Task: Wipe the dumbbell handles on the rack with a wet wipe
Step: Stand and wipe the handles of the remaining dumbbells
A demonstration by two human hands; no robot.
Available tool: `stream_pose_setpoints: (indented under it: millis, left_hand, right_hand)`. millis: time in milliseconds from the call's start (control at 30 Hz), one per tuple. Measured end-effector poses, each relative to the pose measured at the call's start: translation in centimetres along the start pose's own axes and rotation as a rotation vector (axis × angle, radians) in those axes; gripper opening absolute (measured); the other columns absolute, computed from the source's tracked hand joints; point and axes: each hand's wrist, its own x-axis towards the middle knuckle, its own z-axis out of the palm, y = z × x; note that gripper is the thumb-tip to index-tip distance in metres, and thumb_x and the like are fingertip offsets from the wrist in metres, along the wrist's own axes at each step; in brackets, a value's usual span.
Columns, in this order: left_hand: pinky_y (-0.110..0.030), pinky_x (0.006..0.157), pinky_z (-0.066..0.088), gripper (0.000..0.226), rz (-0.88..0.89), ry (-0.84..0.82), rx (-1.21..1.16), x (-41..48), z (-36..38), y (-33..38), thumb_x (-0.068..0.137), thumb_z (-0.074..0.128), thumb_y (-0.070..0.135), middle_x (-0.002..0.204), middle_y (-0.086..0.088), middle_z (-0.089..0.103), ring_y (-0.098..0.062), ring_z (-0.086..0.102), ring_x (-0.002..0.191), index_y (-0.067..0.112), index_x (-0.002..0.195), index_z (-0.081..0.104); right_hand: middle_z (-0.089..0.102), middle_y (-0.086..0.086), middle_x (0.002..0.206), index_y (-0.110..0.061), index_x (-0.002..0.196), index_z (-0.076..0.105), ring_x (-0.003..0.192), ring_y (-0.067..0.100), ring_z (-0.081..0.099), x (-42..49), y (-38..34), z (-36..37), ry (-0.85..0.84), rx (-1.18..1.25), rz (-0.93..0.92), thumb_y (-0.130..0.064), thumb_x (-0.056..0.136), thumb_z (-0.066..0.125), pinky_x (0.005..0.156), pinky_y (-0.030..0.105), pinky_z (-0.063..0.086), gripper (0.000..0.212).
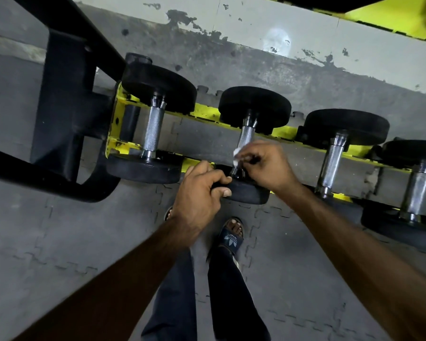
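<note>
Grey interlocking floor mats (59,242) fill most of my view, from seven o'clock round to five. Across them the rack (204,114) runs on yellow rails from nine o'clock down toward three, with its black frame (64,94) at ten o'clock.

Four dumbbells lie across the rails, with black heads and knurled metal handles. The first dumbbell (154,129) is at eleven o'clock. The second dumbbell (255,107) is just past centre toward one. The third dumbbell (332,163) is at three, and the fourth dumbbell (416,190) sits beside it at the right edge.

My left hand (197,193) is just below centre. Its fingers are curled over the rim of the second dumbbell's near head and its thumb is pressed to the rubber, so it is grasping that head. My right hand (268,166), toward three o'clock from centre, is clenched round the near end of that dumbbell's handle (246,135).

My sandal (231,238) stands on the mat at six o'clock.

The wet wipe (236,156) is a small white wad pinched in my right fingertips. It is pressed against the handle, close to the near collar.
</note>
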Motion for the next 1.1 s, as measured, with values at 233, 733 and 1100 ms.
stream_pose_setpoints:
  millis: [233,733,1100]
  left_hand:
    - [-0.04,0.075,0.049,0.015,0.004,0.0,-0.003,0.0,-0.1,-0.2,0.075,0.081,0.013,0.082,0.011,0.045,-0.02,0.05,0.086,0.021,0.081,0.07]
    - [-0.044,0.078,0.052,0.015,-0.026,-0.027,-0.056,0.3,-0.2,-0.3,0.073,0.081,0.014,0.083,0.009,0.049,-0.022,0.054,0.089,0.021,0.081,0.07]
    - [-0.046,0.077,0.052,0.017,-0.018,-0.03,-0.072,0.4,-0.2,-0.4,0.072,0.08,0.017,0.082,0.009,0.049,-0.024,0.054,0.089,0.027,0.079,0.068]
  right_hand:
    - [0.071,-0.001,0.108,-0.029,0.105,0.073,0.099,0.026,0.066,4.3,-3.3,0.2,-0.305,-0.815,0.009,-0.024,0.088,0.063,0.076,0.032,0.054,0.02]
    - [0.069,0.009,0.087,-0.01,0.084,0.074,0.084,0.03,0.065,2.4,-2.1,0.0,-0.327,-0.598,-0.168,-0.006,0.074,0.071,0.073,0.037,0.055,0.01]
    - [0.075,0.008,0.084,-0.009,0.086,0.074,0.071,0.021,0.069,0.7,1.2,1.4,0.295,0.671,1.02,-0.004,0.08,0.077,0.068,0.033,0.06,0.008]
